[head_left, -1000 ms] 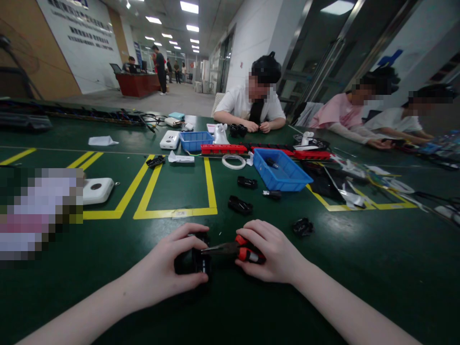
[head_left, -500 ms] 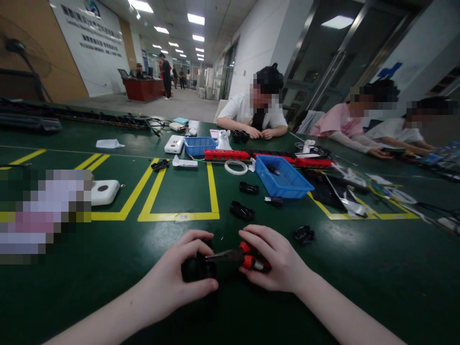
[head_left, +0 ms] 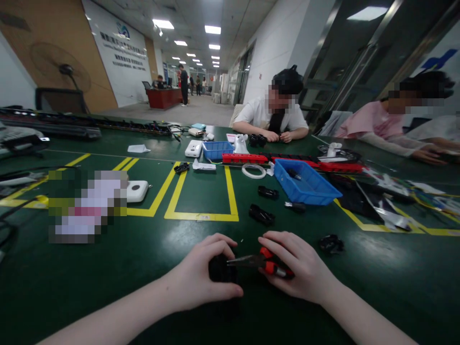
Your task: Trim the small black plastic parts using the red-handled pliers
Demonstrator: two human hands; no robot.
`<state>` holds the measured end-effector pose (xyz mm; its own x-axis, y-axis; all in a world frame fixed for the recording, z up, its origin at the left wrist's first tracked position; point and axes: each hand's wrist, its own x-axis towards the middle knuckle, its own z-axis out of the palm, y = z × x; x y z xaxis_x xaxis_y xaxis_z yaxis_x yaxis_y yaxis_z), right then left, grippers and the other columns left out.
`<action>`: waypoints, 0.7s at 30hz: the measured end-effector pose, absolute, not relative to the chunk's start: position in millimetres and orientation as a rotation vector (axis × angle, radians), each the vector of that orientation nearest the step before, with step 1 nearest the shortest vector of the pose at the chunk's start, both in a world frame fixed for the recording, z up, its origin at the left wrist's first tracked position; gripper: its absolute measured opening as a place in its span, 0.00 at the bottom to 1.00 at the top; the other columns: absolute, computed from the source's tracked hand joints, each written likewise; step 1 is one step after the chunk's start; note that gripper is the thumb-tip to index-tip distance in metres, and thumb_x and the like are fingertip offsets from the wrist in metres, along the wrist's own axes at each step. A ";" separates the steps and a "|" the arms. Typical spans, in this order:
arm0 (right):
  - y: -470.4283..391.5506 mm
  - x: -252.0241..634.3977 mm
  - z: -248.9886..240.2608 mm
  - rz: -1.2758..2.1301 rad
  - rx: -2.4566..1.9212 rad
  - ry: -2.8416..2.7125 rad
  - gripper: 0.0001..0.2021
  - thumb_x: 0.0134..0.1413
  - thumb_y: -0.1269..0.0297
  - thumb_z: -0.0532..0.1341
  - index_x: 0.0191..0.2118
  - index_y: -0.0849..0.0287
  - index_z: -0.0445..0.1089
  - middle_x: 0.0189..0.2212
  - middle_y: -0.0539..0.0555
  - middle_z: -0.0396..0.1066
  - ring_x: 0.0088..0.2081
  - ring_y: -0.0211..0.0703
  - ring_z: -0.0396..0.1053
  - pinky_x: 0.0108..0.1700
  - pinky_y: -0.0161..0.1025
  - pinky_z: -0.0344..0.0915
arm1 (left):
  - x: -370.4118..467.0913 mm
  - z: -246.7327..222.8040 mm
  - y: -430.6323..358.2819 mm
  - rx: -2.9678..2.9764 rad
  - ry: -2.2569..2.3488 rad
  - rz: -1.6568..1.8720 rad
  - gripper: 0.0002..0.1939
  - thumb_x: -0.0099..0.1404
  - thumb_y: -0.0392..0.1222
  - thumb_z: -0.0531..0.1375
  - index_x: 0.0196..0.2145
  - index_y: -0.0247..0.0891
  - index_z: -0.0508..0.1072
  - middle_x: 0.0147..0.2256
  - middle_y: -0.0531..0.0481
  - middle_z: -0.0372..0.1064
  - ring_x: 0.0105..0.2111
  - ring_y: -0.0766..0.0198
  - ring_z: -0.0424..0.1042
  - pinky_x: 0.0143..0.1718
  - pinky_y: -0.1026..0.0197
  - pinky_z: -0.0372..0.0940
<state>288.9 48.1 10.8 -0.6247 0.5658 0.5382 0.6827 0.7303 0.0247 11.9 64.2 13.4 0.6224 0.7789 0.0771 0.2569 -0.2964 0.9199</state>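
Observation:
My left hand (head_left: 212,268) curls round a black plastic part (head_left: 220,269), whose exact kind I cannot make out. Wrapped about the red-and-black handles of long-nose pliers (head_left: 269,265) is my right hand (head_left: 296,266). The pliers' narrow metal jaws point left, and their tips reach the black part beside my left fingers. Whether the jaws grip anything is too small to tell. Just beyond my hands lie two black parts, one nearer (head_left: 261,214) and one farther (head_left: 268,192). Another black part (head_left: 331,244) rests to the right.
A blue bin (head_left: 305,184) stands beyond my right hand, a black-handled tool (head_left: 294,206) before it. Farther off are a smaller blue bin (head_left: 217,150), red strips (head_left: 244,158) and a white ring (head_left: 253,171). A person (head_left: 271,115) sits opposite; others sit at the right.
The whole view has turned left, so everything appears shifted to the right. Both hands keep their holds, with the pliers' tips still at the black part.

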 end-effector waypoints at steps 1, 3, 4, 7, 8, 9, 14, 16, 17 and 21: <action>48.7 288.8 11.2 -0.313 -0.949 -2.432 0.25 0.54 0.63 0.64 0.58 0.58 0.66 0.47 0.62 0.73 0.44 0.52 0.74 0.44 0.47 0.72 | 12.0 14.3 64.2 1.847 0.821 0.670 0.16 0.53 0.44 0.73 0.36 0.40 0.73 0.54 0.43 0.68 0.56 0.48 0.67 0.57 0.45 0.62; 49.7 288.4 12.4 -0.331 -0.933 -2.432 0.24 0.54 0.65 0.63 0.57 0.60 0.66 0.47 0.63 0.74 0.43 0.51 0.74 0.43 0.47 0.72 | 11.8 16.3 64.0 1.853 0.807 0.695 0.17 0.53 0.44 0.73 0.36 0.39 0.73 0.54 0.43 0.68 0.55 0.49 0.68 0.57 0.46 0.62; 50.1 288.1 13.1 -0.338 -0.921 -2.429 0.23 0.54 0.65 0.63 0.56 0.61 0.66 0.46 0.63 0.74 0.43 0.50 0.74 0.42 0.46 0.72 | 11.6 17.1 63.9 1.855 0.803 0.700 0.17 0.53 0.44 0.73 0.37 0.39 0.73 0.54 0.43 0.68 0.56 0.49 0.67 0.57 0.46 0.62; 51.2 287.6 14.1 -0.340 -0.917 -2.427 0.22 0.55 0.65 0.63 0.56 0.62 0.67 0.46 0.63 0.74 0.44 0.50 0.74 0.43 0.46 0.72 | 10.9 18.1 63.4 1.860 0.789 0.705 0.17 0.53 0.43 0.73 0.37 0.39 0.74 0.55 0.44 0.67 0.56 0.51 0.67 0.58 0.47 0.62; 51.4 287.5 14.0 -0.333 -0.924 -2.430 0.22 0.55 0.65 0.63 0.56 0.62 0.66 0.46 0.63 0.74 0.44 0.51 0.74 0.43 0.46 0.72 | 10.6 17.9 63.3 1.859 0.785 0.714 0.16 0.53 0.43 0.73 0.37 0.39 0.74 0.55 0.44 0.67 0.56 0.51 0.67 0.58 0.47 0.62; 51.5 287.6 14.0 -0.323 -0.932 -2.435 0.23 0.55 0.65 0.63 0.56 0.62 0.66 0.47 0.63 0.73 0.44 0.51 0.74 0.43 0.46 0.72 | 10.5 17.6 63.3 1.859 0.784 0.724 0.16 0.53 0.43 0.73 0.37 0.39 0.74 0.54 0.44 0.67 0.56 0.52 0.68 0.58 0.47 0.62; 50.9 288.4 12.7 -0.306 -0.946 -2.452 0.24 0.56 0.63 0.63 0.57 0.63 0.65 0.48 0.64 0.72 0.45 0.51 0.73 0.44 0.46 0.72 | 10.6 16.3 64.5 1.862 0.811 0.741 0.15 0.54 0.42 0.73 0.36 0.38 0.74 0.54 0.44 0.67 0.54 0.51 0.69 0.56 0.47 0.64; 50.9 289.5 10.8 -0.306 -0.944 -2.455 0.24 0.56 0.63 0.63 0.58 0.63 0.65 0.48 0.64 0.72 0.45 0.51 0.73 0.44 0.47 0.72 | 11.1 16.3 64.9 1.863 0.815 0.739 0.15 0.53 0.43 0.73 0.36 0.38 0.74 0.53 0.44 0.67 0.54 0.51 0.69 0.56 0.47 0.64; 51.1 290.3 9.3 -0.307 -0.941 -2.455 0.24 0.56 0.63 0.62 0.58 0.63 0.64 0.48 0.64 0.72 0.45 0.51 0.73 0.43 0.47 0.72 | 11.2 16.3 65.0 1.862 0.815 0.738 0.16 0.53 0.43 0.73 0.36 0.38 0.75 0.53 0.44 0.67 0.54 0.51 0.69 0.56 0.47 0.64; 52.0 292.9 3.9 -0.337 -0.920 -2.442 0.25 0.57 0.62 0.60 0.60 0.63 0.64 0.48 0.65 0.72 0.46 0.53 0.73 0.44 0.48 0.72 | 11.1 16.5 64.5 1.856 0.828 0.730 0.15 0.52 0.43 0.74 0.35 0.38 0.75 0.52 0.45 0.68 0.52 0.52 0.70 0.55 0.48 0.65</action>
<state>292.9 52.0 3.9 -0.6437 0.5451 0.5371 0.6702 0.7404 0.0518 11.1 64.5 16.5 0.5934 0.7938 0.1334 0.2314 -0.3270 0.9162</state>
